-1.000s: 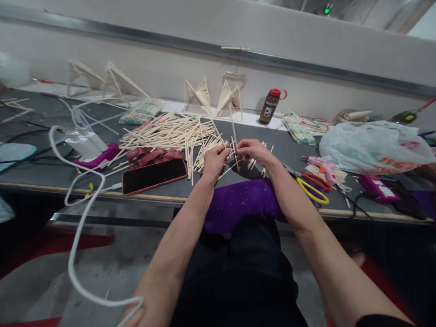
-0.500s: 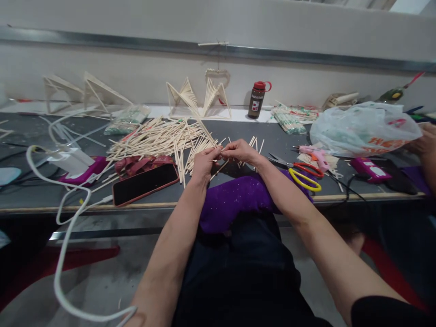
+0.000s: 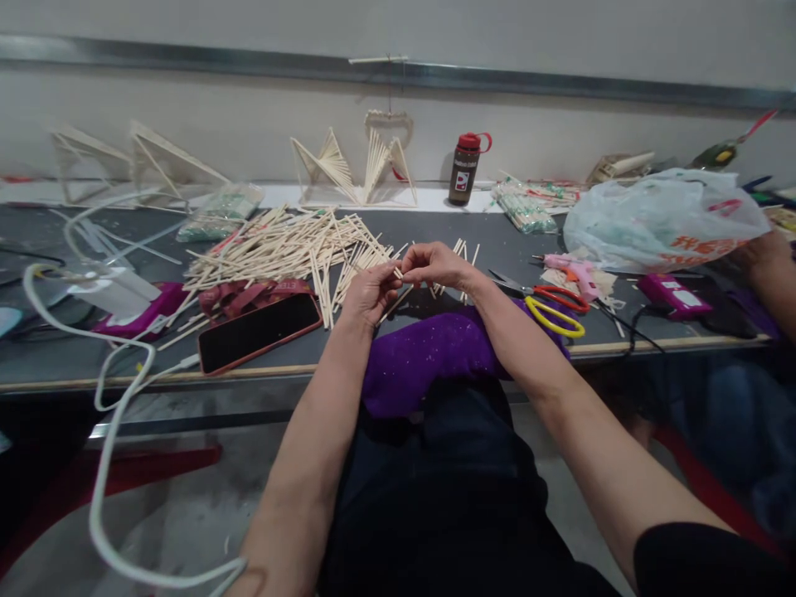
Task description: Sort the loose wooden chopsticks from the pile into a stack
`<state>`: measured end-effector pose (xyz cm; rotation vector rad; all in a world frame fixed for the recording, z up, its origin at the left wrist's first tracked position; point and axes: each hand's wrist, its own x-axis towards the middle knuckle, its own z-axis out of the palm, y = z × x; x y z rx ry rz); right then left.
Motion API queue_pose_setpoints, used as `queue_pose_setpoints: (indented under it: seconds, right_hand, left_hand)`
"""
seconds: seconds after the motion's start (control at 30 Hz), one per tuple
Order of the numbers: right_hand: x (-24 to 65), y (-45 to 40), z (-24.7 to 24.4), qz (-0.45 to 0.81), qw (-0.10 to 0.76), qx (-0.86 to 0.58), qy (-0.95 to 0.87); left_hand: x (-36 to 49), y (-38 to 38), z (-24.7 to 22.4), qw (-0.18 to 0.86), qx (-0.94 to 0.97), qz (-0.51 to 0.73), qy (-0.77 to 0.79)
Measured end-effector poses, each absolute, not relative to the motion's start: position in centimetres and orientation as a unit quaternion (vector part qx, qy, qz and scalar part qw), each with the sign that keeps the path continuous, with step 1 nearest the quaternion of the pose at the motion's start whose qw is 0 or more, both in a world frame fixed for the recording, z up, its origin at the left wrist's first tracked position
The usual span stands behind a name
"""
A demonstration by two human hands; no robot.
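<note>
My left hand (image 3: 371, 292) and my right hand (image 3: 435, 265) meet above the near part of the table, fingertips almost touching. Both are closed in a pinch on a thin wooden stick (image 3: 399, 272), of which only a short pale end shows between the fingers. Behind and left of them spreads a heap of loose wooden sticks (image 3: 274, 249); a few more lie just right of my right hand. Under my wrists, a purple cloth (image 3: 423, 356) with pale specks hangs over the table edge.
Scissors (image 3: 553, 311) and a pink glue gun (image 3: 578, 278) lie right, before a plastic bag (image 3: 665, 220). A phone (image 3: 258, 333) and a looping white cable (image 3: 103, 497) are left. Behind stand stick models (image 3: 323, 170) and a bottle (image 3: 463, 170). Another person's hand (image 3: 771, 265) shows far right.
The long stick that pointed up and away from my fingers no longer shows there; only a short end is visible now. My right hand has tilted over slightly. The view has shifted a little.
</note>
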<state>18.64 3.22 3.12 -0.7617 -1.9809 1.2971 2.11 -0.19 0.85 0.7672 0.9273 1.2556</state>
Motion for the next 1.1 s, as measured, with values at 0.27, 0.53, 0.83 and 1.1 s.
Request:
queue_pose_setpoints:
  seconds: [0.27, 0.53, 0.83, 1.1]
  right_hand:
    - [20.1, 4.5, 3.2, 0.151, 0.203, -0.500, -0.828]
    - [17.1, 3.4, 2.2, 0.002, 0.075, -0.499, -0.863]
    - [23.9, 4.5, 4.3, -0.031, 0.004, -0.492, -0.870]
    - [25.6, 3.4, 4.1, -0.048, -0.102, -0.430, -0.896]
  left_hand:
    - [2.4, -0.5, 0.9, 0.577, 0.394, 0.570, 0.432]
    - [2.7, -0.3, 0.8, 0.541, 0.431, 0.567, 0.447]
    - [3.0, -0.6, 1.0, 0.523, 0.447, 0.556, 0.467]
    - [3.2, -0.8, 1.3, 0.507, 0.463, 0.547, 0.479]
